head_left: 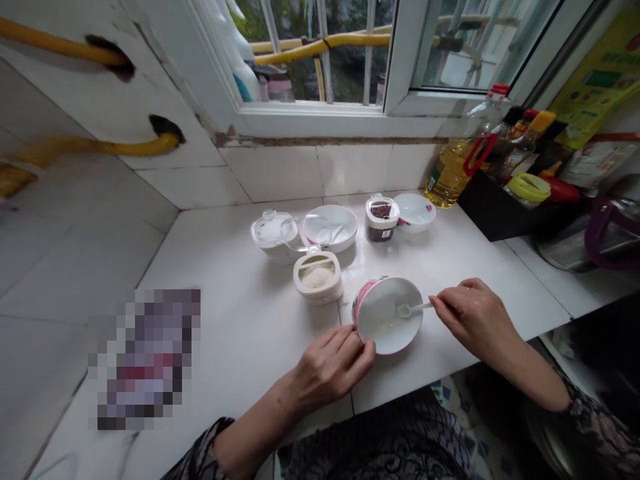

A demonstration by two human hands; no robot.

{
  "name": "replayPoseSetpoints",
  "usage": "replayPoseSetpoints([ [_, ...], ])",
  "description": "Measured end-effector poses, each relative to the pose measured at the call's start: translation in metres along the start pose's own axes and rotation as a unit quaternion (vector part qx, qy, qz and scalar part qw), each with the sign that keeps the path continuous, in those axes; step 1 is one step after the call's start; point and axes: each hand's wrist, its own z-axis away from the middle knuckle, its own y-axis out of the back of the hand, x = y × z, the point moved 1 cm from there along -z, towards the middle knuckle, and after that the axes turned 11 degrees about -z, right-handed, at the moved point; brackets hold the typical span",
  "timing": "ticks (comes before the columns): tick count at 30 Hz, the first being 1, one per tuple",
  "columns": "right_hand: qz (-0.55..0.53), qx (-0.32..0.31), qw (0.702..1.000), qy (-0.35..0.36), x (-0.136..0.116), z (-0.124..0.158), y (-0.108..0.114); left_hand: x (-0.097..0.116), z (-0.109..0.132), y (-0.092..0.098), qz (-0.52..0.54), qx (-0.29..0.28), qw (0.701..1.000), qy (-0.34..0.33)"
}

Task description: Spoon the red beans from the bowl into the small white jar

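Note:
A white bowl (385, 327) with a pink flower pattern outside is tilted toward me on the counter. My left hand (335, 360) grips its lower left rim, thumb near the edge. In my right hand (473, 317) is the handle of a small white spoon (407, 310), pinched between fingers and thumb. The spoon's head is inside the bowl, close to its inner right wall. Just behind and left of the bowl stands an open seasoning jar (319, 277) holding a pale granular substance, its clear lid flipped back.
Farther back are a white lidded jar (273, 233), a white bowl (333, 227), a jar of dark reddish grains (381, 217) and a flowered bowl (417, 212). An oil bottle (447, 173) and a black condiment box (493, 207) stand back right. A blurred-out object (150, 360) lies left.

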Motion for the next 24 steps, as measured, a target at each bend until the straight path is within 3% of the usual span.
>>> replayPoseSetpoints([
  [5,-0.058,-0.055,0.992,-0.098,-0.001,0.003,-0.014,0.004,0.001,-0.001,-0.012,-0.009,1.0,-0.009],
  [8,-0.151,-0.072,0.966,-0.197,-0.009,0.008,-0.027,0.005,0.001,0.0,-0.019,-0.007,1.0,-0.017],
  [12,-0.281,-0.034,0.913,-0.295,-0.022,0.013,-0.038,0.006,0.0,0.0,-0.023,-0.009,0.999,-0.023],
  [17,-0.384,0.03,0.857,-0.341,-0.03,0.014,-0.042,0.006,-0.001,-0.001,-0.022,0.002,1.0,-0.016],
  [24,-0.475,0.062,0.775,-0.412,-0.024,0.013,-0.039,0.003,0.002,-0.005,0.002,-0.004,1.0,0.016],
])
